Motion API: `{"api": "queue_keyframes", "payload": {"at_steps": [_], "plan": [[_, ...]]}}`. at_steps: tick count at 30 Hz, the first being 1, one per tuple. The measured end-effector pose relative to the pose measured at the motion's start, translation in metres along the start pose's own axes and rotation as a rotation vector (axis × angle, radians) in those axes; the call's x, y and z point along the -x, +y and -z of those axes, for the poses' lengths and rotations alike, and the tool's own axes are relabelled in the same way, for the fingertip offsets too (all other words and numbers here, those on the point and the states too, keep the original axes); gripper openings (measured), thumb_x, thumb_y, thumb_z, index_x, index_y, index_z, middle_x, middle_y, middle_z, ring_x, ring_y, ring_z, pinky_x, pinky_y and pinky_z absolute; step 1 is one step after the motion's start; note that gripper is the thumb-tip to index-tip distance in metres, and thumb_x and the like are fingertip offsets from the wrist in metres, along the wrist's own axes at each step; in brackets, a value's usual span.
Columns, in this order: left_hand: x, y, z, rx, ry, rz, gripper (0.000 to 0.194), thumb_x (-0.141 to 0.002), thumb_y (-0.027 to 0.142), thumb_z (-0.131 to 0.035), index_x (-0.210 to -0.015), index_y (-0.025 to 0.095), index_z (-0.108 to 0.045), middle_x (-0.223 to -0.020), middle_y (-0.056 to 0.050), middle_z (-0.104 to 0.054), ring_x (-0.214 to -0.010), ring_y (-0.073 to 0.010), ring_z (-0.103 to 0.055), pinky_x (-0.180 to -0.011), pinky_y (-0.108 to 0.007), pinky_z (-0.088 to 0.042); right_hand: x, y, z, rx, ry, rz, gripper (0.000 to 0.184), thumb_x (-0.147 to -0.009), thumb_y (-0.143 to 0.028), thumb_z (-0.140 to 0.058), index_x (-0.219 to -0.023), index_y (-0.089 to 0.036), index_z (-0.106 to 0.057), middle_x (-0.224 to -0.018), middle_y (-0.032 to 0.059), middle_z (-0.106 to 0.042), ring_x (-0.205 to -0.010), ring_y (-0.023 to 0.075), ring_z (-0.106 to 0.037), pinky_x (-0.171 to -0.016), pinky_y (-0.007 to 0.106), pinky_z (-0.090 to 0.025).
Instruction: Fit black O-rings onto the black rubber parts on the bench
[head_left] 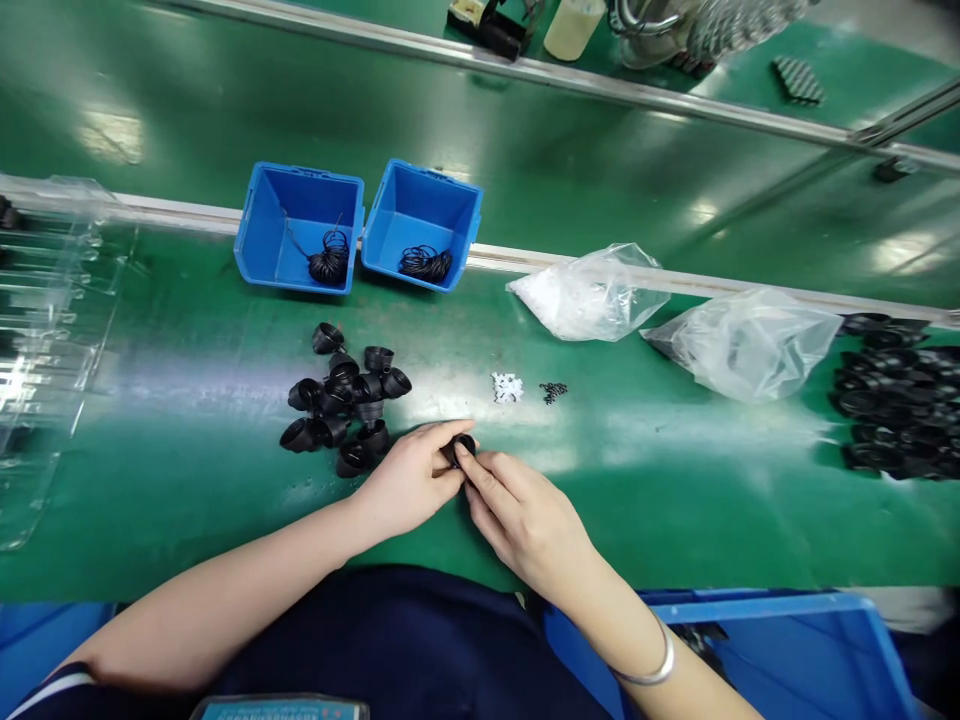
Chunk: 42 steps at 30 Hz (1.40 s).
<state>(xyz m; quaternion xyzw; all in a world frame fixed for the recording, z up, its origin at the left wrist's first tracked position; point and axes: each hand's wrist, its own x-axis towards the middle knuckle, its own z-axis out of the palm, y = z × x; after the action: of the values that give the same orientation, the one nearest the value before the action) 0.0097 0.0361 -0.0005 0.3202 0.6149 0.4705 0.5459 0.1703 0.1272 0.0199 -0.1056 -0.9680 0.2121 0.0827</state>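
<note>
Between my two hands is a small black round plastic cup (464, 446), its rim facing up. My left hand (409, 478) is closed around its left side. From the right, my right hand (525, 510) presses its fingers to the cup's rim and inside; whether they hold a smaller part is hidden. A loose pile of similar black cups (341, 395) lies left of my hands on the green table. Just beyond my hands are a small heap of white plastic pieces (507, 388) and a smaller heap of tiny black pieces (553, 392).
Two blue bins (259, 235) with black rings or cords stand at the back. Right of them lie a bag of white pieces (574, 295) and another clear bag (750, 340). Many black parts (900, 400) are stacked far right; clear plastic trays (52, 330) lie left. A blue crate (817, 650) sits below the edge.
</note>
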Motion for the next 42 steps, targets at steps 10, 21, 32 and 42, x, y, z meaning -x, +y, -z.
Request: {"api": "queue_keyframes", "payload": {"at_steps": [10,21,32,42], "plan": [[-0.001,0.007,0.003,0.188,-0.048,0.082,0.053,-0.079,0.008,-0.064,-0.131,0.016,-0.056,-0.122,-0.01,-0.07,-0.105,-0.0239,-0.071,-0.097,-0.039,-0.054,0.012,-0.001,-0.007,-0.146,0.08,-0.061,0.065,-0.095,-0.01,-0.05,-0.155,-0.019,-0.026,-0.108,0.0135,-0.059,-0.093,0.0231,-0.059,-0.08,0.039,-0.058],[-0.001,0.001,0.001,0.049,-0.035,0.054,0.056,-0.08,0.008,-0.059,-0.135,0.017,-0.055,-0.125,-0.013,-0.069,-0.093,-0.0233,-0.074,-0.084,-0.036,-0.058,0.004,0.001,0.001,0.178,-0.037,0.054,0.048,-0.096,-0.008,-0.045,-0.144,-0.005,-0.043,-0.101,0.0151,-0.066,-0.085,0.0257,-0.06,-0.071,0.042,-0.057],[0.004,0.011,0.002,0.306,-0.141,0.095,0.053,-0.08,0.012,-0.067,-0.132,0.017,-0.054,-0.112,-0.009,-0.073,-0.109,-0.0266,-0.07,-0.1,-0.042,-0.052,0.005,0.006,0.0,-0.196,0.306,-0.03,0.05,-0.091,-0.001,-0.052,-0.138,-0.015,-0.051,-0.106,0.0124,-0.063,-0.092,0.0192,-0.063,-0.075,0.032,-0.058],[0.005,0.029,0.006,0.569,-0.18,0.173,0.031,-0.096,0.029,-0.057,-0.122,0.015,-0.066,-0.118,-0.013,-0.069,-0.1,-0.0303,-0.073,-0.089,-0.039,-0.058,0.002,0.018,-0.001,-0.418,0.592,-0.265,0.036,-0.091,-0.002,-0.054,-0.119,-0.021,-0.067,-0.092,0.0062,-0.065,-0.082,0.0162,-0.063,-0.071,0.031,-0.054]]}}
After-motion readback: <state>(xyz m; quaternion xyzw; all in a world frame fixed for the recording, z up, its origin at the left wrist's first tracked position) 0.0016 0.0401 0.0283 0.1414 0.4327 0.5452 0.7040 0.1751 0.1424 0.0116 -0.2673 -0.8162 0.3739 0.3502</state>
